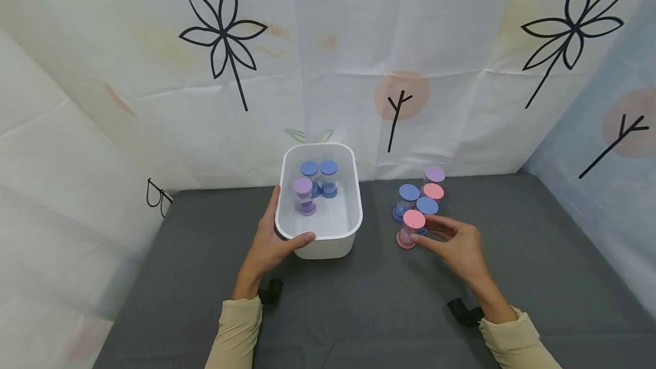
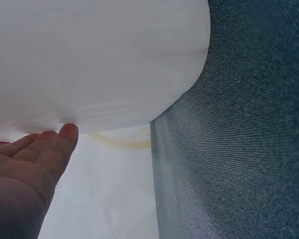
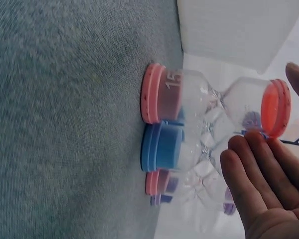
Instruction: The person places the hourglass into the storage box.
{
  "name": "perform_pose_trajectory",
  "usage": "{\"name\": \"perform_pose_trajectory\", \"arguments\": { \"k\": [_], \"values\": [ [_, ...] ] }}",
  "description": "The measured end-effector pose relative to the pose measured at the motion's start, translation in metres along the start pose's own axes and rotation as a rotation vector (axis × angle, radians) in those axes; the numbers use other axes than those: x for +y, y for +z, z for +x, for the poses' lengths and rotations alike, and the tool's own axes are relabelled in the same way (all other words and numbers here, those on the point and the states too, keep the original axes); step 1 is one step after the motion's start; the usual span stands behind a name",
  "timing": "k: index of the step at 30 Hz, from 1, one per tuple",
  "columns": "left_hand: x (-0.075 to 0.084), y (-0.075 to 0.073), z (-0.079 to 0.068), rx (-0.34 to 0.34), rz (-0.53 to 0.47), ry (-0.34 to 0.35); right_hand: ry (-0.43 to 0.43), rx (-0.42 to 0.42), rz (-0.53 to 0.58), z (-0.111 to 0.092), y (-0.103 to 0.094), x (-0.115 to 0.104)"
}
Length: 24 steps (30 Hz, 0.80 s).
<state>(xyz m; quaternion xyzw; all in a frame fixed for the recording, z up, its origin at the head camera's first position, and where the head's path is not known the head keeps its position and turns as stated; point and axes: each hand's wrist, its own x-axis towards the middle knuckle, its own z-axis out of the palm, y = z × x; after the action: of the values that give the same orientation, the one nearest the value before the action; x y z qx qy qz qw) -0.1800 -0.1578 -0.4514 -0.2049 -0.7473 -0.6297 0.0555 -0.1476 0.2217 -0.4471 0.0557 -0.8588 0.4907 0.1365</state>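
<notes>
Pink-capped sand timer (image 1: 414, 221) is standing upright on the grey desk (image 1: 389, 306), to the right of the white bin (image 1: 324, 249) and about level with that bin's near end. A blue-capped neighbour (image 1: 427, 206) is standing close behind it; whether their bases are touching, I cannot tell. Three more timers, capped blue (image 1: 408, 193), pink (image 1: 433, 191) and purple (image 1: 435, 174), are crowding the same side of the bin.

The right hand (image 1: 458, 248) is reaching around the timer's upper part, its grip spreading, fingertips sitting by the cap and thumb standing apart from them; firm contact is not showing clearly. The left hand (image 1: 274, 244) is holding the bin at its near left corner, thumb lying over the near rim and fingers pressing the left outer wall. Inside the bin, a purple-capped timer (image 1: 303, 188) and two blue-capped timers (image 1: 319, 168) are standing toward the left and far walls.

As I judge it, the step in hand is taking hold of the pink-capped timer, and doing it well is calling for an even pinch on opposite sides of the solid cap, sparing the narrow clear waist. With the neighbour standing so near, slim fingertip placement and a straight upward lift would be safest, since swinging sideways would be risking a topple.
</notes>
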Motion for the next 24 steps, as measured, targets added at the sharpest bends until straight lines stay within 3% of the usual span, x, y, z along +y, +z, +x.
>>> {"name": "perform_pose_trajectory", "arguments": {
  "k": [15, 24],
  "values": [
    [0.0, 0.0, 0.0, 0.003, 0.017, 0.007, -0.017, 0.172, -0.057, 0.003, 0.019, -0.006],
    [0.001, 0.0, 0.0, -0.002, 0.011, 0.012, 0.014, 0.011, -0.002, 0.006, 0.016, -0.007]
  ]
}}
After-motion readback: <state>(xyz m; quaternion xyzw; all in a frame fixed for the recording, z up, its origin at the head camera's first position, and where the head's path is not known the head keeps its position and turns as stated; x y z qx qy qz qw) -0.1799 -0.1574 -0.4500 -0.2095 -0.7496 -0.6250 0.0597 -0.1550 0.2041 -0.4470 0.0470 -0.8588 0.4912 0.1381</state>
